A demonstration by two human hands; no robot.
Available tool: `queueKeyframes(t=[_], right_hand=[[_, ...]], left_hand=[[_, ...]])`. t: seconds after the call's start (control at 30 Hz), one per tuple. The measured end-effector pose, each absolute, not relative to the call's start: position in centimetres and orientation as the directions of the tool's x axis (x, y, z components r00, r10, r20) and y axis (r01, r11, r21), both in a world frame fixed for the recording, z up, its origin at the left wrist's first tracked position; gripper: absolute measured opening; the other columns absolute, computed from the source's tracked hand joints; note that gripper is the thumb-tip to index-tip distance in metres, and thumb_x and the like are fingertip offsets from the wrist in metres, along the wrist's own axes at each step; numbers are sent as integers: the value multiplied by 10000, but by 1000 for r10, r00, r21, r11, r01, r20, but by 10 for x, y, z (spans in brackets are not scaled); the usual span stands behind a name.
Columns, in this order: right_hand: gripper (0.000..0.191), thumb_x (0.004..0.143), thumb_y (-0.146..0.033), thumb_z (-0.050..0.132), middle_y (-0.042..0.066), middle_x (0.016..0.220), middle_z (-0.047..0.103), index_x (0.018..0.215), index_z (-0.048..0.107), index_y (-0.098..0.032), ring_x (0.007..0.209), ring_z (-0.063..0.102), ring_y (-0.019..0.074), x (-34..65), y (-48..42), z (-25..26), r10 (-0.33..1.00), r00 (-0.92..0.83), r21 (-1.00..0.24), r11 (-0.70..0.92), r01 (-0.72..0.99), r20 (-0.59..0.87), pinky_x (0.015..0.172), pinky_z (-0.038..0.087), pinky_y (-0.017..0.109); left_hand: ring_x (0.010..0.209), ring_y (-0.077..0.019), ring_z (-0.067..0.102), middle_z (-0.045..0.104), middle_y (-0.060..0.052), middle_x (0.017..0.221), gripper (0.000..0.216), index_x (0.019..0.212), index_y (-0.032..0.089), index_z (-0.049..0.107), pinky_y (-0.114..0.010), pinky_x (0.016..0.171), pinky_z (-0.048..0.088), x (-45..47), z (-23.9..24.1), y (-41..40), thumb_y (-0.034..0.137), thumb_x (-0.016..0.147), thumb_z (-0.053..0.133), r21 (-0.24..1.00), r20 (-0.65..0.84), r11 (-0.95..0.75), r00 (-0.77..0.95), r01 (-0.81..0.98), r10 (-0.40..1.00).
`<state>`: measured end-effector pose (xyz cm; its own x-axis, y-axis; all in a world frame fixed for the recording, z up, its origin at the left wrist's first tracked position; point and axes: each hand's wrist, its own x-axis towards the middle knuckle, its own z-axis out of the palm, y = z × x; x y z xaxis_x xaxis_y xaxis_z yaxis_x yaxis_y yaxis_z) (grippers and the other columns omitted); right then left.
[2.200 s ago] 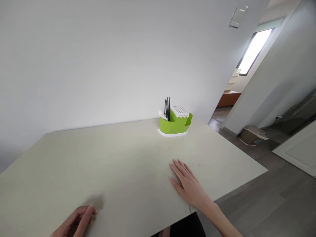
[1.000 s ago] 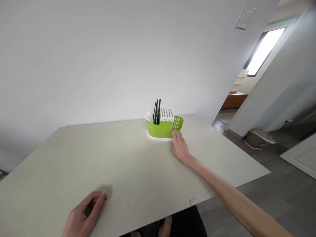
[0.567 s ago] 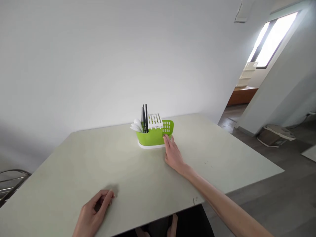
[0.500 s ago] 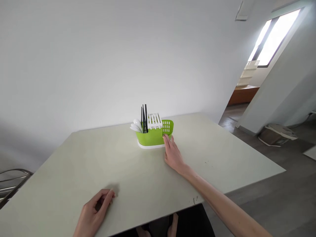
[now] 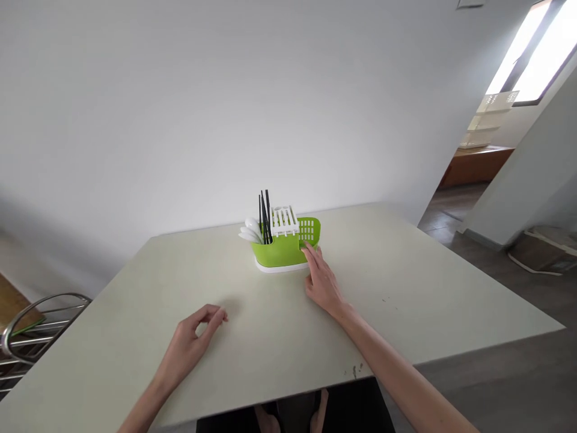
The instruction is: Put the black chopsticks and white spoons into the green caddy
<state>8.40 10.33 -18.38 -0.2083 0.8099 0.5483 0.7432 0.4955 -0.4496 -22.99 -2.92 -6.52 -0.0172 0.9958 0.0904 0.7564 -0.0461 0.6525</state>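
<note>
A green utensil holder (image 5: pixel 283 252) with a white base stands on the table near the wall. White spoons (image 5: pixel 252 229) lean in its left end, and black chopsticks (image 5: pixel 265 216) stand upright beside them. A white slotted rack (image 5: pixel 284 221) tops its middle part. My right hand (image 5: pixel 323 279) reaches to the front of the right compartment, fingers stretched out at the rim; whether they press on it I cannot tell. Above the table to the left, my left hand (image 5: pixel 196 334) is curled, thumb and fingertips together, with nothing visible in it.
The pale table (image 5: pixel 288 337) has its back edge against a white wall (image 5: pixel 279 108). At the left edge is a metal-framed chair (image 5: pixel 47 325). A bin-like box (image 5: pixel 543 248) sits on the floor at right, beyond a pillar, below a window (image 5: pixel 538 57).
My left hand has moved forward and right over the table. My right hand stays at the holder, its fingers slightly higher on the rim. The view has shifted a little to the left.
</note>
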Motion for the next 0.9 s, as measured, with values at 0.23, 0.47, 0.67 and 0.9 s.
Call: queueKeyframes(t=[0.23,0.47,0.67,0.9], right_hand=[[1023,853,-38,445,102,1789,-11,1714,-50,-282,1398,557,322,87,99,-173,826,-32,-536,394,747,563,990,569,451],[958,897,-98,430,145,1784,-35,1708,-56,-251,1453,498,345,91,108,-179,842,125,-636,290,715,524,992,559,468],[954,907,-124,443,120,1786,-70,1706,-62,-252,1573,327,345,92,111,-183,863,152,-667,249,702,482,1028,558,453],[1026,899,-112,475,126,1780,-115,1694,-152,-284,1555,361,360,92,114,-187,861,155,-656,239,716,484,1029,560,477]], left_hand=[[1142,-243,637,642,-103,1257,344,1113,240,657,-374,921,561,-190,-56,44,529,971,537,646,464,-213,-155,733,872],[1339,-303,523,462,-199,1413,501,1294,189,511,-465,1081,506,-168,-46,114,513,924,608,643,559,-228,-245,732,792],[1421,-358,436,466,-236,1465,551,1354,130,512,-519,1205,356,-159,-9,168,451,915,596,492,510,-127,-168,861,844],[1402,-461,482,523,-235,1515,637,1434,180,577,-596,1131,395,-149,4,198,547,913,561,165,282,-21,-27,986,959]])
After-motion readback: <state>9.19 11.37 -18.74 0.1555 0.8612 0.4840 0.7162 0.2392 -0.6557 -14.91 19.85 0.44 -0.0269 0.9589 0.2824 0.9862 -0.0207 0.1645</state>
